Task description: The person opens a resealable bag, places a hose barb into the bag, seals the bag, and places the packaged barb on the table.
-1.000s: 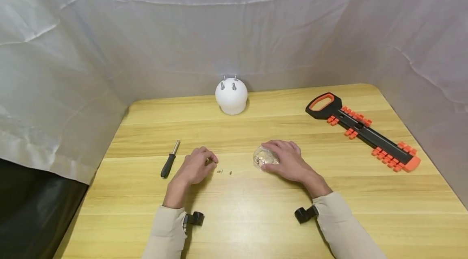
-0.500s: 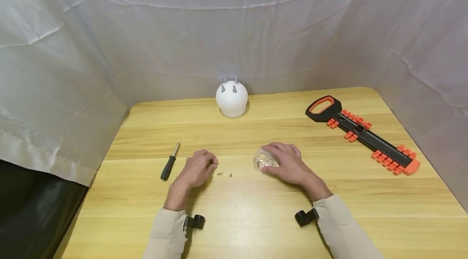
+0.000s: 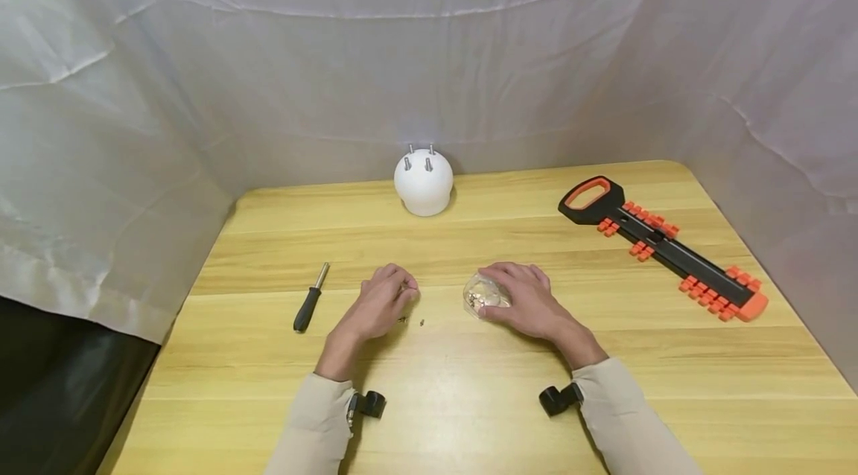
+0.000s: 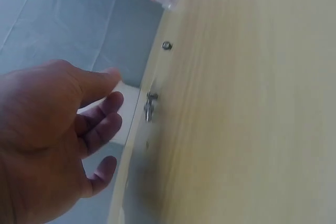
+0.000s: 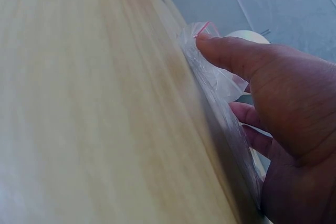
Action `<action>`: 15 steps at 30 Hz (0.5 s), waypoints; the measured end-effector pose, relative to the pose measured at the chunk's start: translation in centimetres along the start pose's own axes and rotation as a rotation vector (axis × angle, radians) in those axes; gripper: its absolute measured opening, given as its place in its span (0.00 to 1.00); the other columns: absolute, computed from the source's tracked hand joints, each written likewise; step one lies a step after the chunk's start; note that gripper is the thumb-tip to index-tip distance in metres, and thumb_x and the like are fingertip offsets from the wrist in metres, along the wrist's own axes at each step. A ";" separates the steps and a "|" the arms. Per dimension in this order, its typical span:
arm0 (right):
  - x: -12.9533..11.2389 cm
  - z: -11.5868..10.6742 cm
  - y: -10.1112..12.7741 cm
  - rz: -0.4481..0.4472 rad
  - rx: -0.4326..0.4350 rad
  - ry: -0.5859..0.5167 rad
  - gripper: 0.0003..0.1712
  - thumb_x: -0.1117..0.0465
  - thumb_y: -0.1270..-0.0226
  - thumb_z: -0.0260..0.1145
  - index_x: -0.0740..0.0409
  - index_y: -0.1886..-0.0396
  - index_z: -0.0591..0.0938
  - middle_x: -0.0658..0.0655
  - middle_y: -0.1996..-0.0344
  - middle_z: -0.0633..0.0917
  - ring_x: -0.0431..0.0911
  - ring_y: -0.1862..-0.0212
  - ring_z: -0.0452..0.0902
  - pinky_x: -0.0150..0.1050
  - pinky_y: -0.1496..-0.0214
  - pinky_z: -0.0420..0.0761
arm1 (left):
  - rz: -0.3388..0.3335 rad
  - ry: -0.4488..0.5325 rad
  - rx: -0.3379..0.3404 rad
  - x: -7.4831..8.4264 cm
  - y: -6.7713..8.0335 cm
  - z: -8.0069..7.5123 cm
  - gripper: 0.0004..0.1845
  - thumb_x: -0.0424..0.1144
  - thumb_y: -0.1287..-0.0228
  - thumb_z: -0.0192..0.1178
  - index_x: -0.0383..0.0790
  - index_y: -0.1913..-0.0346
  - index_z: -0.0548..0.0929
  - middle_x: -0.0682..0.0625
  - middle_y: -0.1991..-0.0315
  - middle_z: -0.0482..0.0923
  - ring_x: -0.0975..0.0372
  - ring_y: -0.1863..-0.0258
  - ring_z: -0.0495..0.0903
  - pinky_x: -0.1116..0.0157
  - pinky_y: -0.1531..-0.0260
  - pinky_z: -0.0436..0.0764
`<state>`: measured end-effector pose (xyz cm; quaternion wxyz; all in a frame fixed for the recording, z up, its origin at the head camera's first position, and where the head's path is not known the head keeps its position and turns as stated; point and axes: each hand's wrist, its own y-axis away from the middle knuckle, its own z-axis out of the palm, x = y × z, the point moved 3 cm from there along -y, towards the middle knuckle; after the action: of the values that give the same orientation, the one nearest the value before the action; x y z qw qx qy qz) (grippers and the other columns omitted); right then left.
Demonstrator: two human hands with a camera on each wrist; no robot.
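So the thing that matters here is where the two small silver screws [image 3: 412,322] sit: loose on the pale wooden tabletop [image 3: 469,386], just past the fingertips of the left hand [image 3: 378,305], on its inner side toward the middle of the table. In the left wrist view the nearer screw [image 4: 150,105] lies flat with its long axis running roughly along the wood grain, and the other one [image 4: 167,45] is a bit farther out toward the bag. The left hand is clearly the nearer one; its fingers look loosely curled and a little apart, and I can't see them holding anything. The right hand [image 3: 529,299] rests on a small clear plastic bag with a red zip strip [image 5: 210,72], thumb pressing on its top edge, other fingers spread over it. The bag has small metal bits inside, too small to count. Counts: two loose screws, one bag, one black-handled screwdriver [image 3: 308,301] left of the left hand, one white dome with three metal studs [image 3: 424,179] at the back, one black-and-orange tool rack [image 3: 663,246] on the right.
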<state>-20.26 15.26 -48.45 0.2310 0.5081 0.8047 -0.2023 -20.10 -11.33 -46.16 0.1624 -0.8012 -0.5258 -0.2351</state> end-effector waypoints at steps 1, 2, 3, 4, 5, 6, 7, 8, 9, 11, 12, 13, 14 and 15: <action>0.0 0.0 0.0 0.000 -0.001 0.003 0.39 0.42 0.44 0.71 0.45 0.33 0.72 0.54 0.35 0.73 0.56 0.33 0.64 0.64 0.30 0.43 | 0.010 -0.001 0.002 0.3 -0.2 0.1 0.06 0.43 0.27 0.53 0.46 0.57 0.78 0.54 0.51 0.75 0.58 0.47 0.69 0.57 0.54 0.64; 0.0 0.0 0.0 0.001 -0.002 0.004 0.39 0.42 0.44 0.71 0.45 0.33 0.72 0.54 0.35 0.73 0.56 0.33 0.65 0.64 0.30 0.43 | 0.022 -0.005 0.004 0.6 -0.4 0.2 0.07 0.43 0.27 0.53 0.46 0.56 0.78 0.54 0.51 0.75 0.58 0.47 0.69 0.58 0.54 0.64; 0.0 0.0 0.0 0.001 -0.002 0.004 0.39 0.42 0.44 0.71 0.45 0.33 0.72 0.54 0.35 0.73 0.56 0.33 0.65 0.64 0.30 0.43 | 0.031 -0.009 0.002 0.9 -0.7 0.3 0.07 0.43 0.27 0.53 0.46 0.56 0.78 0.53 0.51 0.75 0.58 0.47 0.69 0.58 0.54 0.64; 0.0 -0.1 0.0 0.000 -0.002 0.004 0.39 0.42 0.45 0.71 0.45 0.33 0.72 0.54 0.36 0.73 0.56 0.33 0.65 0.64 0.30 0.43 | 0.042 -0.013 0.002 1.2 -0.9 0.5 0.07 0.43 0.27 0.53 0.45 0.56 0.78 0.53 0.51 0.75 0.58 0.48 0.69 0.58 0.54 0.64; 0.0 -0.1 0.0 0.000 0.000 0.003 0.39 0.42 0.45 0.71 0.45 0.33 0.72 0.54 0.36 0.73 0.56 0.34 0.65 0.64 0.30 0.43 | 0.053 -0.020 0.000 1.5 -1.1 0.6 0.07 0.43 0.27 0.53 0.45 0.56 0.78 0.53 0.50 0.76 0.58 0.48 0.69 0.58 0.54 0.64; 0.0 -0.1 0.0 0.001 0.001 0.004 0.39 0.41 0.45 0.71 0.45 0.33 0.72 0.54 0.36 0.74 0.56 0.34 0.65 0.64 0.30 0.43 | 0.064 -0.027 -0.002 1.8 -1.3 0.8 0.07 0.43 0.27 0.52 0.45 0.56 0.78 0.52 0.50 0.76 0.58 0.49 0.69 0.58 0.54 0.65; 0.0 -0.1 0.0 0.002 0.003 0.003 0.39 0.41 0.45 0.71 0.45 0.33 0.73 0.53 0.36 0.74 0.56 0.34 0.65 0.64 0.30 0.43 | 0.074 -0.031 -0.007 2.2 -1.6 1.0 0.08 0.43 0.27 0.52 0.45 0.56 0.79 0.52 0.50 0.76 0.58 0.50 0.70 0.58 0.54 0.65; 0.1 -0.1 0.0 0.000 0.006 0.004 0.39 0.41 0.45 0.71 0.45 0.33 0.73 0.54 0.36 0.74 0.56 0.34 0.65 0.64 0.30 0.43 | 0.084 -0.039 -0.011 2.5 -1.7 1.2 0.08 0.43 0.27 0.52 0.45 0.56 0.79 0.52 0.50 0.76 0.58 0.50 0.70 0.58 0.54 0.65; 0.0 0.0 0.0 -0.001 0.006 0.003 0.39 0.42 0.45 0.71 0.45 0.33 0.73 0.54 0.36 0.74 0.56 0.34 0.65 0.64 0.30 0.43 | 0.090 -0.045 -0.016 2.7 -1.9 1.3 0.08 0.43 0.27 0.52 0.45 0.56 0.79 0.51 0.49 0.76 0.58 0.50 0.70 0.58 0.54 0.65; 0.1 0.0 0.0 0.000 0.006 0.004 0.39 0.41 0.45 0.71 0.45 0.33 0.72 0.54 0.36 0.74 0.56 0.34 0.65 0.64 0.30 0.43 | 0.106 -0.060 -0.026 3.3 -2.3 1.7 0.08 0.44 0.27 0.52 0.45 0.56 0.79 0.51 0.49 0.76 0.58 0.50 0.70 0.58 0.54 0.66; 0.1 0.0 0.0 0.001 0.006 0.003 0.39 0.41 0.45 0.71 0.44 0.33 0.72 0.53 0.36 0.74 0.56 0.34 0.65 0.64 0.30 0.44 | 0.114 -0.066 -0.030 3.5 -2.4 1.9 0.08 0.44 0.27 0.52 0.46 0.57 0.79 0.52 0.49 0.76 0.58 0.50 0.70 0.58 0.54 0.66; 0.0 0.0 -0.1 0.000 0.006 0.003 0.39 0.42 0.45 0.71 0.44 0.33 0.72 0.53 0.36 0.74 0.56 0.34 0.65 0.64 0.30 0.44 | 0.122 -0.073 -0.034 3.7 -2.5 2.1 0.08 0.44 0.27 0.52 0.46 0.57 0.79 0.52 0.49 0.76 0.58 0.49 0.70 0.57 0.53 0.66; 0.0 0.0 -0.1 0.000 0.005 0.002 0.39 0.42 0.45 0.71 0.44 0.33 0.72 0.54 0.36 0.74 0.56 0.34 0.65 0.64 0.30 0.44 | 0.128 -0.080 -0.037 3.8 -2.7 2.2 0.07 0.44 0.27 0.52 0.46 0.57 0.79 0.52 0.50 0.76 0.58 0.49 0.70 0.57 0.53 0.66; 0.0 0.0 -0.1 0.001 0.004 0.002 0.39 0.42 0.45 0.71 0.44 0.33 0.72 0.53 0.36 0.74 0.56 0.34 0.65 0.64 0.30 0.44 | 0.133 -0.083 -0.039 4.0 -2.8 2.3 0.07 0.43 0.27 0.52 0.46 0.57 0.79 0.52 0.50 0.76 0.58 0.48 0.70 0.57 0.52 0.66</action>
<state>-20.30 15.20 -48.44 0.2291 0.5092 0.8043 -0.2032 -20.85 -5.96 -45.89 0.1401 -0.8463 -0.4731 -0.2008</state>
